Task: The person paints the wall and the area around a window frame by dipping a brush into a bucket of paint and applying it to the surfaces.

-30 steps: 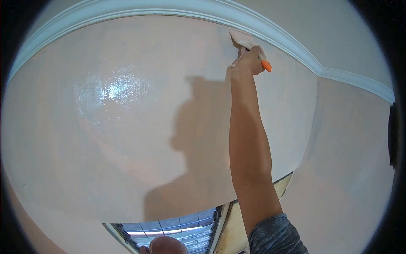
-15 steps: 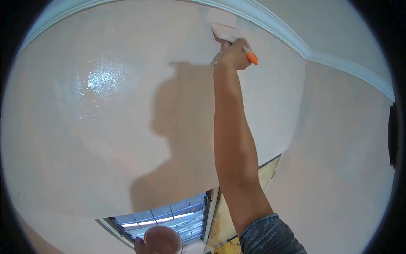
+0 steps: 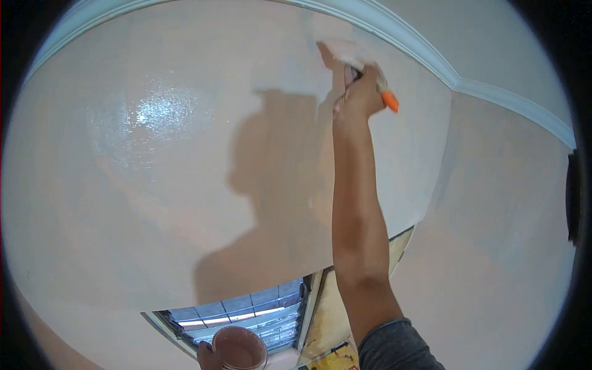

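High on the pale pink wall (image 3: 166, 203), my right hand (image 3: 362, 92) is closed around a wide paintbrush (image 3: 345, 52) with an orange-tipped handle. Its bristles, coated in pinkish paint, are at the wall a little below the white cornice; motion blurs them slightly. At the bottom of the view, part of my left hand (image 3: 208, 356) grips the side of a round paint container (image 3: 240, 348), whose inside looks pink. Most of that hand is cut off by the frame edge.
White cornice (image 3: 394, 34) runs along the top of the wall into the right corner. Below is a louvred window (image 3: 271, 311) with bars, beside a yellowish panel (image 3: 327, 308). A wet, shiny patch (image 3: 161, 114) shows at left. A dark object (image 3: 572, 197) sits at the right edge.
My right hand and the paintbrush have moved right and slightly down along the wall. The left hand with the paint container has hardly shifted.
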Tool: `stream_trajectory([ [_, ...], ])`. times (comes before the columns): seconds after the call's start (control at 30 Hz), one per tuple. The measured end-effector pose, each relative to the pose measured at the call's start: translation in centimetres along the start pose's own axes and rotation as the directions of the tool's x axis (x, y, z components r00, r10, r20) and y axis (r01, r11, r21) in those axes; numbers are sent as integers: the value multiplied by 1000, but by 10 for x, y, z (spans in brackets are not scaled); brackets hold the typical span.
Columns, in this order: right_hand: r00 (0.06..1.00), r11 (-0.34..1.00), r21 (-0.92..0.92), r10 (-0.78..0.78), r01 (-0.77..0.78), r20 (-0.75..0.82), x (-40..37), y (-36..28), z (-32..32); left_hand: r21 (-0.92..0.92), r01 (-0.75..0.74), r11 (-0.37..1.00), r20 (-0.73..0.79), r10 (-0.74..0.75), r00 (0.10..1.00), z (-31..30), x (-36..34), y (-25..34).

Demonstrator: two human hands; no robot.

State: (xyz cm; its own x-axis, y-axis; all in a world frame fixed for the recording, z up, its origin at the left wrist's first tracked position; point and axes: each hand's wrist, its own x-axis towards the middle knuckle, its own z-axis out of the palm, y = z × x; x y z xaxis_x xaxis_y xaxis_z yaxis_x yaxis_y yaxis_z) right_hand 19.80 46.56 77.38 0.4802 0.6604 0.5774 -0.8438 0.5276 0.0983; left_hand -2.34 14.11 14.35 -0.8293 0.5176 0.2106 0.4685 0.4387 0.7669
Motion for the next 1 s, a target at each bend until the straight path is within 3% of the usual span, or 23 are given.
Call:
stream_trajectory([
  [0.13, 992, 999, -26, 30, -33, -121, 9, 12, 48, -15, 38, 999, -15, -38, 999, -7, -1, 8],
  [0.2, 968, 976, -174, 87, -130, -237, 6, 6, 56, -49, 95, 994, -9, -95, 995, -16, -5, 20],
  [0.3, 948, 958, -227, 101, -175, -302, 19, 14, 58, -146, 108, 983, -73, -120, 990, -25, -4, 23],
  [0.43, 914, 923, -285, 136, -256, -383, 12, 16, 69, -144, 114, 983, -127, -133, 983, -46, -11, 42],
  [0.47, 910, 919, -291, 142, -267, -390, 10, 18, 71, -65, 180, 982, -142, -188, 972, -48, -10, 42],
  [0.5, 916, 941, -245, 129, -234, -379, 12, 23, 71, 15, 246, 969, -164, -240, 957, -53, -11, 46],
  [0.63, 953, 971, -179, 106, -161, -283, 9, 40, 73, 26, 245, 969, -170, -238, 956, -71, -19, 64],
  [0.7, 960, 985, -121, 90, -125, -264, -1, 41, 78, -64, 215, 974, -220, -224, 950, -75, -22, 66],
  [0.8, 977, 996, -58, 48, -61, -208, -13, 50, 82, -42, 195, 980, -237, -199, 951, -81, -21, 64],
  [0.93, 978, 992, -79, 77, -94, -196, -10, 53, 59, -125, 207, 970, -211, -230, 950, -81, -23, 56],
  [1.0, 999, 999, -23, -36, 37, 14, -14, 61, 27, -34, 173, 984, -221, -176, 959, -71, -20, 28],
])
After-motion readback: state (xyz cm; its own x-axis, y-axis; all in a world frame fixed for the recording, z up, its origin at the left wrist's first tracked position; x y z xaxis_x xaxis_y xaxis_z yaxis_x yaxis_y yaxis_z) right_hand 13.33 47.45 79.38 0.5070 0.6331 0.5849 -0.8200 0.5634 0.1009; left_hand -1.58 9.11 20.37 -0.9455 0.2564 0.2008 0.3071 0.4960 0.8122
